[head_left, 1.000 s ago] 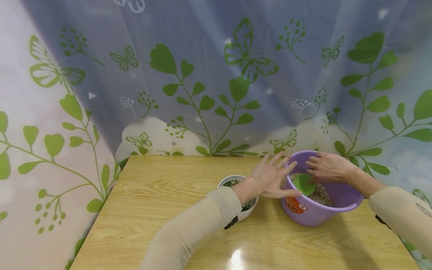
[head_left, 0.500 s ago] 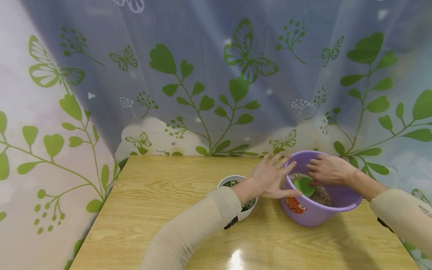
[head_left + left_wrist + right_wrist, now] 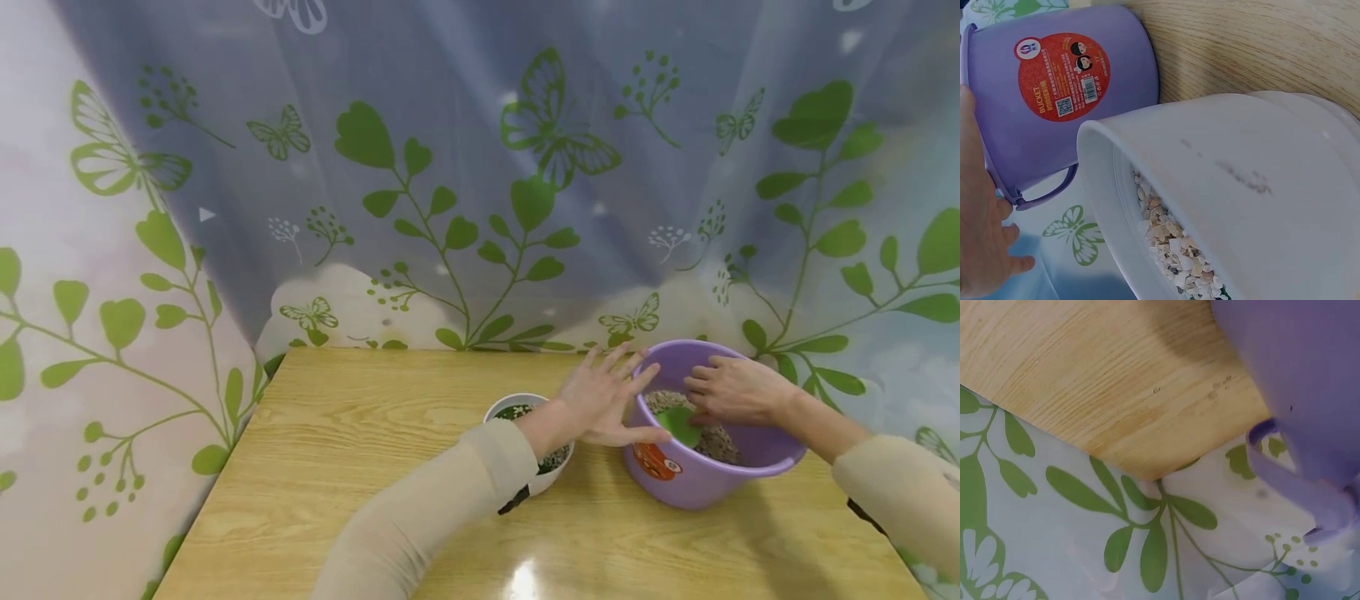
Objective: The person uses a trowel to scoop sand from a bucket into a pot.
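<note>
A purple bucket (image 3: pixel 697 487) with a red label stands at the right of the table, gravel (image 3: pixel 716 443) inside it. My right hand (image 3: pixel 738 390) reaches into the bucket, fingers curled at a green scoop (image 3: pixel 680 427) that lies against the gravel; the scoop's handle is hidden by the hand. With fingers spread, my left hand (image 3: pixel 603 396) rests at the bucket's left rim. Under the left wrist is a white pot (image 3: pixel 551 477), partly covered by the forearm. Pale gravel (image 3: pixel 1175 247) shows inside this pot in the left wrist view.
The wooden table (image 3: pixel 360 467) ends at a patterned curtain (image 3: pixel 450 167) just behind the bucket. A loop handle (image 3: pixel 1291 481) sticks out from the bucket's side in the right wrist view. Pot and bucket stand close together.
My right hand and the green scoop have shifted slightly right and toward me within the bucket. The left hand stays at the rim. The whole head view has dipped a little.
</note>
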{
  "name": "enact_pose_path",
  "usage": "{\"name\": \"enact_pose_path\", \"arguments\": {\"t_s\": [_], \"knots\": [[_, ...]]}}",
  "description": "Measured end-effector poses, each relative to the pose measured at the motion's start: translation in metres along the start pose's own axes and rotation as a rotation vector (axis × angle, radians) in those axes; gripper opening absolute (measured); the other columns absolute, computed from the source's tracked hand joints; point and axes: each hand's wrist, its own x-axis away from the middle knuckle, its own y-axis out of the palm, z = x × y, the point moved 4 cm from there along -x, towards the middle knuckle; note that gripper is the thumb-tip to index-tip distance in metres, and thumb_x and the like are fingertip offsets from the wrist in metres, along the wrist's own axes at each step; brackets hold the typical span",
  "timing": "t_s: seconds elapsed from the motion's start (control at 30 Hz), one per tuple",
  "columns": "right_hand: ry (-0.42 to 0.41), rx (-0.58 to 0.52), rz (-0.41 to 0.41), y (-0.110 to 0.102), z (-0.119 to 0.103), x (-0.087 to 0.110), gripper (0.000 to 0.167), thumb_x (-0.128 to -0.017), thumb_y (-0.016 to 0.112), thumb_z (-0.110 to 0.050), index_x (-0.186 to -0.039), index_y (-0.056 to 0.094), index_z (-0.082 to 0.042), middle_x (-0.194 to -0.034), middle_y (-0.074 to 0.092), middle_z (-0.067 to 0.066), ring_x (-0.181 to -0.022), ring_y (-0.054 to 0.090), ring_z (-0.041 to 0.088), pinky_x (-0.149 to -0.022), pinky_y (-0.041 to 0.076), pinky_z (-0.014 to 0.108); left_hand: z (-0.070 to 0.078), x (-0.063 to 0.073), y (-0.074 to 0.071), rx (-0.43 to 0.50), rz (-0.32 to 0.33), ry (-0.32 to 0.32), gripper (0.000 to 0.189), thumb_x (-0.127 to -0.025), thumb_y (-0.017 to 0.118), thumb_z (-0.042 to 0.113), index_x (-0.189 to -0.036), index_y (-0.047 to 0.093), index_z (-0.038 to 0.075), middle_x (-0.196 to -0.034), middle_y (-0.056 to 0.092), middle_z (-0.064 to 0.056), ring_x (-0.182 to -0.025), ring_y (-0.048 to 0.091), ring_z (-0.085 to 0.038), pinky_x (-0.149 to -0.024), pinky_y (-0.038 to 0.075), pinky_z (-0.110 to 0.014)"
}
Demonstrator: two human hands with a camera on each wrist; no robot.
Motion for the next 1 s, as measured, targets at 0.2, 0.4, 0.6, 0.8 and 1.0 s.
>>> {"name": "enact_pose_path", "arguments": {"t_s": [0.2,0.4,0.6,0.8,1.0], "knots": [[0.004,0.001,0.036,-0.0014,-0.0013,-0.0003,0.046,-0.084,0.064,-0.065,-0.074,0.062,-0.021,-0.079,0.063,-0.004,-0.07,0.055,0.014,-0.063,0.044,0.03,0.0004,-0.0012,-0.0006,-0.006,0.002,-0.001,0.103,-0.092,0.018,0.093,-0.172,0.0,0.028,-0.18,-0.003,0.003,-0.169,0.001,-0.022,-0.138,0.015,-0.048],[0.0,-0.005,0.048,-0.0014,-0.0019,0.0002,0.045,-0.087,0.063,-0.064,-0.073,0.062,-0.021,-0.079,0.062,-0.004,-0.069,0.054,0.015,-0.062,0.043,0.031,0.0005,-0.0019,0.0008,-0.013,-0.007,-0.006,0.104,-0.092,0.017,0.093,-0.172,-0.001,0.029,-0.18,-0.003,0.004,-0.169,0.0,-0.021,-0.138,0.015,-0.047],[0.004,-0.004,0.066,-0.0038,-0.0037,0.0009,0.045,-0.089,0.059,-0.063,-0.076,0.067,-0.02,-0.081,0.066,-0.003,-0.072,0.056,0.015,-0.063,0.045,0.031,0.0012,-0.0011,0.0008,-0.014,-0.015,-0.008,0.104,-0.092,0.016,0.093,-0.171,-0.002,0.029,-0.18,-0.005,0.004,-0.169,0.0,-0.02,-0.138,0.014,-0.047],[0.043,-0.034,0.083,-0.0063,-0.0056,0.0036,0.042,-0.084,0.063,-0.061,-0.075,0.067,-0.021,-0.081,0.066,-0.004,-0.07,0.056,0.016,-0.063,0.045,0.031,0.002,-0.0002,-0.0005,-0.019,-0.009,-0.004,0.104,-0.092,0.016,0.093,-0.171,-0.002,0.029,-0.18,-0.005,0.004,-0.169,0.0,-0.02,-0.138,0.014,-0.047],[0.057,-0.068,0.117,-0.0084,-0.0089,0.0059,0.041,-0.08,0.066,-0.062,-0.074,0.066,-0.022,-0.081,0.065,-0.006,-0.072,0.057,0.014,-0.062,0.046,0.029,0.0011,0.0001,-0.0008,-0.017,-0.001,-0.002,0.105,-0.092,0.017,0.093,-0.172,-0.002,0.028,-0.18,-0.004,0.003,-0.169,0.001,-0.021,-0.138,0.015,-0.048]]}}
